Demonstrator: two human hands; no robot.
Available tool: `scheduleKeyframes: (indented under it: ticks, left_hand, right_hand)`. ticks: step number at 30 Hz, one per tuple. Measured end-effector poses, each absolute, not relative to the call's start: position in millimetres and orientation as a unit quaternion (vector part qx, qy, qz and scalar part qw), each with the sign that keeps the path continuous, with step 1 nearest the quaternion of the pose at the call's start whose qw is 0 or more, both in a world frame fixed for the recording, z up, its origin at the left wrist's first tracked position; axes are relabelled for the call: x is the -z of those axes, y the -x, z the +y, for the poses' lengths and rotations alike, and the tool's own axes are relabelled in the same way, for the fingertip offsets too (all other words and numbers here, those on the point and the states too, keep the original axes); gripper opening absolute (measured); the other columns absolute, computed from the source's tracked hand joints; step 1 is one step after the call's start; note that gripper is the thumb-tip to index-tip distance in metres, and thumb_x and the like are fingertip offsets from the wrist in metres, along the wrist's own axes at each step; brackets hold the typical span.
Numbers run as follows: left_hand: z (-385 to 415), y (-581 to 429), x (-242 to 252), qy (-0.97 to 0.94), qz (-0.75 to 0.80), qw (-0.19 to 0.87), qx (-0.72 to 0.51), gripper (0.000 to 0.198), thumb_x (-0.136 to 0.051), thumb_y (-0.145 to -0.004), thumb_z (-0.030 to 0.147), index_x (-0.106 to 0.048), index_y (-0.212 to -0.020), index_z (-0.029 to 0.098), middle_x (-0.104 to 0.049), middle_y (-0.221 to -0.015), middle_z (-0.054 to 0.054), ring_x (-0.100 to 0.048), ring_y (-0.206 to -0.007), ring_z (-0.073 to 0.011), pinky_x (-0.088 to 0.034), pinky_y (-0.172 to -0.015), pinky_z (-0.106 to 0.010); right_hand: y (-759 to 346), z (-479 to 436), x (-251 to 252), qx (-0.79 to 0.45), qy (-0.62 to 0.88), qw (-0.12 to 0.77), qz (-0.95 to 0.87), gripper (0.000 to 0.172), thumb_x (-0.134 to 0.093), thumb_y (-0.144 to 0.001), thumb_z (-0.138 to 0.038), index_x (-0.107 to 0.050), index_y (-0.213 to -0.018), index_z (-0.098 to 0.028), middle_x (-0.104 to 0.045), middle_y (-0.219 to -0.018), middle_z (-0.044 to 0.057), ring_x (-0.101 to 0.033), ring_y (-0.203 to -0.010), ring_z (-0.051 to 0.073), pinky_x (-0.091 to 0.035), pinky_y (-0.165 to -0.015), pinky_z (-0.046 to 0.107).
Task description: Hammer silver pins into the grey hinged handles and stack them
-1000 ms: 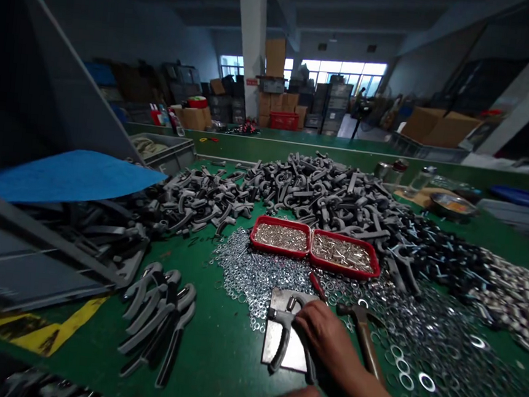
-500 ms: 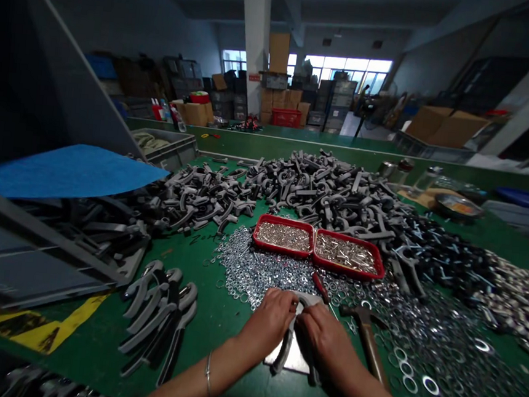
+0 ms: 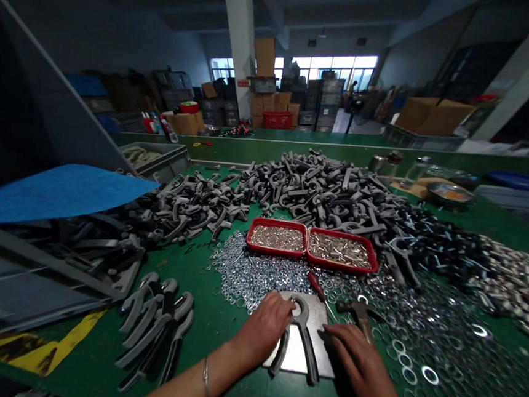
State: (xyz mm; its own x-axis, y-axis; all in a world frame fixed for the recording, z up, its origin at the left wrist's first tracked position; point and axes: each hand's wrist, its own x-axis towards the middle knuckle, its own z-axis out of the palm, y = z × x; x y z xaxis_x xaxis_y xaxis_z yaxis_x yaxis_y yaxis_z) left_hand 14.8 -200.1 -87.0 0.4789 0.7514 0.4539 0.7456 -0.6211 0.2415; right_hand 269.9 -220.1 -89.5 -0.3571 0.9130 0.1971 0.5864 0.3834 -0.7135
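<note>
A grey spring clamp point(image 3: 304, 338) lies on a flat metal plate point(image 3: 323, 318), its two dark-edged handles spread towards me. My left hand point(image 3: 268, 322) is closed on the left side of its jaw end, fingertips pinching there; any small part between them is hidden. To the right of the clamp, my right hand point(image 3: 359, 361) holds nothing. Its fingers are stretched out over the plate's right edge, and it covers part of the handle of a hammer point(image 3: 362, 312). A red-handled screwdriver point(image 3: 317, 284) lies just beyond the plate.
Two red trays point(image 3: 276, 252) of small metal parts sit behind loose nuts point(image 3: 257, 276). Further back is a heap of grey clamp parts point(image 3: 312, 187). Several clamps point(image 3: 155, 331) lie at left beside a grey crate point(image 3: 55, 266). Washers point(image 3: 409, 375) spread at right.
My right hand has let go of the clamp and moved right towards the hammer, uncovering the clamp's right side. My left hand stays at the jaw. The view has shifted slightly.
</note>
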Motion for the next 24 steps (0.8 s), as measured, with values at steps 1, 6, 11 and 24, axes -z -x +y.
scheduleKeyframes:
  ticks: [1, 6, 11, 24]
  left_hand:
    - [-199.2, -14.8, 85.5, -0.867, 0.423, -0.004, -0.264, 0.013, -0.046, -0.098, 0.012, -0.056, -0.106, 0.014, -0.064, -0.092, -0.008, -0.060, -0.088, -0.0228, -0.053, -0.089, -0.043]
    - [-204.2, -13.5, 77.9, -0.909, 0.371, -0.018, -0.191, 0.023, -0.038, -0.099, 0.009, -0.059, -0.105, 0.012, -0.067, -0.092, -0.012, -0.061, -0.091, -0.0237, -0.051, -0.095, -0.047]
    - [-224.9, -1.0, 72.4, -0.902, 0.362, 0.094, -0.215, 0.026, -0.042, -0.100, 0.012, -0.055, -0.122, 0.016, -0.066, -0.121, -0.013, -0.060, -0.113, -0.0238, -0.050, -0.100, -0.042]
    - [-32.7, 34.1, 2.0, -0.763, 0.644, 0.026, -0.055, 0.028, -0.063, -0.095, 0.031, -0.062, -0.116, 0.014, -0.064, -0.119, -0.010, -0.064, -0.105, -0.0235, -0.054, -0.092, -0.045]
  right_hand:
    - [-274.3, -224.3, 90.6, -0.277, 0.488, 0.300, -0.771, 0.025, -0.047, -0.101, -0.033, -0.065, -0.117, -0.031, -0.070, -0.114, 0.005, -0.065, -0.109, 0.024, -0.054, -0.098, 0.044]
    - [-290.4, -241.6, 89.2, -0.270, 0.518, 0.290, -0.758, 0.028, -0.043, -0.101, -0.034, -0.067, -0.115, -0.030, -0.070, -0.114, 0.006, -0.065, -0.111, 0.024, -0.053, -0.099, 0.044]
    - [-315.8, -258.4, 89.8, -0.155, 0.587, 0.255, -0.753, 0.035, -0.050, -0.095, -0.041, -0.065, -0.124, -0.026, -0.065, -0.124, 0.012, -0.063, -0.114, 0.032, -0.052, -0.098, 0.053]
    - [-329.8, -232.8, 51.6, -0.333, 0.649, 0.267, -0.630, 0.057, -0.057, -0.079, -0.053, -0.064, -0.125, -0.020, -0.071, -0.126, 0.013, -0.068, -0.113, 0.034, -0.056, -0.095, 0.043]
